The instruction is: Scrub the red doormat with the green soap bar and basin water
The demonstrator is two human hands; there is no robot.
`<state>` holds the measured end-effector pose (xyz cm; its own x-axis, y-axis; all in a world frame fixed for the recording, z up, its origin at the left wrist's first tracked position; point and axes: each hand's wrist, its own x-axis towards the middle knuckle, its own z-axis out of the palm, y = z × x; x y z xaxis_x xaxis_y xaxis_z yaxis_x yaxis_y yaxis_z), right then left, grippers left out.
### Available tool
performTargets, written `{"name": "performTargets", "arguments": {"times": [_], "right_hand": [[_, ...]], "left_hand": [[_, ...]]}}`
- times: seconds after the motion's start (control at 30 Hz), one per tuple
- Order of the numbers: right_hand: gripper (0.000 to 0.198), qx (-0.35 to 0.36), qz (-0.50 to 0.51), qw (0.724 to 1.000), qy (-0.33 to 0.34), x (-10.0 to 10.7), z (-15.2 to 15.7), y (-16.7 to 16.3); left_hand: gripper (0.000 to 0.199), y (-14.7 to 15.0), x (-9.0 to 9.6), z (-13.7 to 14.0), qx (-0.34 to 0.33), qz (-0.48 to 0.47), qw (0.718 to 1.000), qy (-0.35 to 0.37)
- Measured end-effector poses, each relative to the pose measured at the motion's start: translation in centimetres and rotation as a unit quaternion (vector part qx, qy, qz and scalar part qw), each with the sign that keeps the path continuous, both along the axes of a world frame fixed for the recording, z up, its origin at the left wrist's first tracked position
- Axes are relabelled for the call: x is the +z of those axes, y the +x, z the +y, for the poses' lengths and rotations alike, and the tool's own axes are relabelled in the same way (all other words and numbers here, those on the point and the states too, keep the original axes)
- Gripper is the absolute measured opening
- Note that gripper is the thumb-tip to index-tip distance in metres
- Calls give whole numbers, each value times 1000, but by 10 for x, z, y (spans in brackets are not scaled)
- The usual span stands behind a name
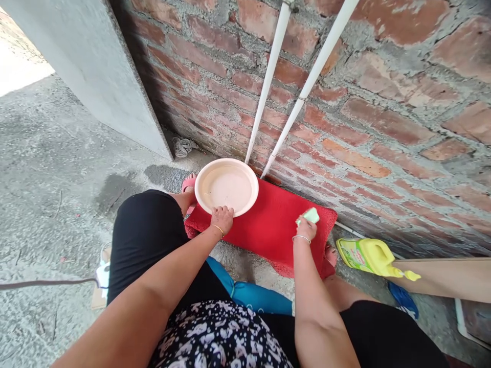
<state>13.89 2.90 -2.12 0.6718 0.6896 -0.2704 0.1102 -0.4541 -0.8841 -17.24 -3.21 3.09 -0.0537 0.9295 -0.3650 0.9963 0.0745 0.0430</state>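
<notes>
Two-handed work, apparently in its early stretch

Holds the near rim of a round, pale-pink plastic basin with the left hand, fingers close together and hooked over the edge, seemingly pinching it. Clasps a small, pale-green block, perhaps brush or soap, in the right hand, fingers closed around it over the right end of a thick, bright-red cloth with shaggy edges. Cannot tell of any contact between block and cloth.

Basin at the far left end of the cloth, apparently resting on it, near the foot of two slim white pipes on a rough red-brick wall.

Done, judging from this view: cloth laid out broad and flat, basin part-filled with what looks like clear water, block taken in hand. Left, as a guess: nearly all of the red surface, with no lather or wet patch plain to see on it. Could be further along than that, dampness being hard to read on so bright a red.

To the right, just past the cloth, a yellow plastic jug with a moulded handle and green label, tilted, with a narrow spout toward the right. Too little visible to tell how full.
</notes>
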Motion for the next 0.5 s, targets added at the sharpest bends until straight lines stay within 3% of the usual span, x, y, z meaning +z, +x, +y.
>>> {"name": "performTargets", "arguments": {"times": [0.07, 0.13, 0.2, 0.27, 0.33, 0.4, 0.5], "right_hand": [[32, 109, -36, 993, -12, 1, 3, -22], [36, 278, -79, 957, -15, 2, 2, -42], [37, 361, -110, 926, -12, 3, 0, -49], [39, 270, -90, 958, -15, 1, -5, -40], [41, 77, 3, 997, -14, -1, -13, -18], [37, -86, 105, 991, -9, -1, -27, 9], [26, -174, 162, 971, 1, 3, -53, 41]], "left_hand": [[38, 0, 0, 1, 3, 0, 1000, -3], [37, 0, -1, 1, 7, -2, 1000, -6], [37, 1, -3, 2, 10, -5, 1000, -5], [37, 1, -5, 2, 14, -7, 1000, -1], [36, 1, -7, 2, 16, -7, 1000, 4], [36, 2, -7, 3, 14, -9, 1000, 6], [35, 2, -6, 4, 15, -11, 1000, 4]]}}
